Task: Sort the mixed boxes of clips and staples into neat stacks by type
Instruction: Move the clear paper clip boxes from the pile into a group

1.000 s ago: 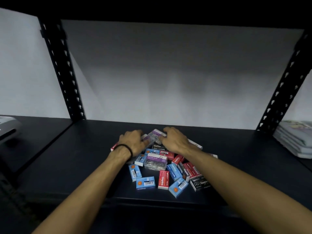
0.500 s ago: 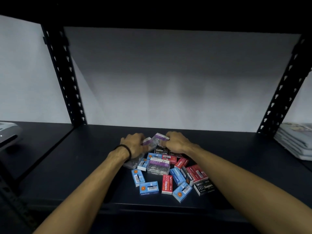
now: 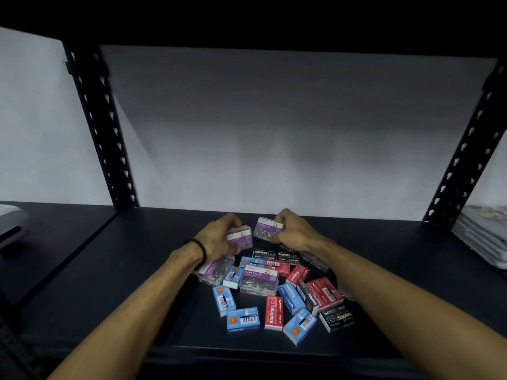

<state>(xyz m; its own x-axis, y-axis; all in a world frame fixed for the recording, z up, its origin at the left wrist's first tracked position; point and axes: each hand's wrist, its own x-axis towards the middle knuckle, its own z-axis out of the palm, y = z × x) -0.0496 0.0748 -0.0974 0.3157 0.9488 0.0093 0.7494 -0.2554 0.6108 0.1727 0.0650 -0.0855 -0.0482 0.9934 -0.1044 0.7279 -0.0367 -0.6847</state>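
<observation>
1. A clear plastic paper-clip box with a purple label [image 3: 240, 237] is gripped by the left hand [image 3: 219, 237], now lifted off the pile.
2. A second such box [image 3: 267, 229] is pinched in the right hand [image 3: 293, 231].
3. Mixed blue, red and black staple boxes [image 3: 274, 292] remain unsorted below both wrists, so sorting has evidently just begun.

"PAPER CLIP" reads on the purple label of the clear box [image 3: 268, 228] gripped by the right hand [image 3: 294, 232], and again on a clear box [image 3: 259, 281] lying below both hands. "Staples" with "10" stands on a red box [image 3: 274, 313] and a black box [image 3: 337, 318] nearer the viewer, below the right hand.
</observation>
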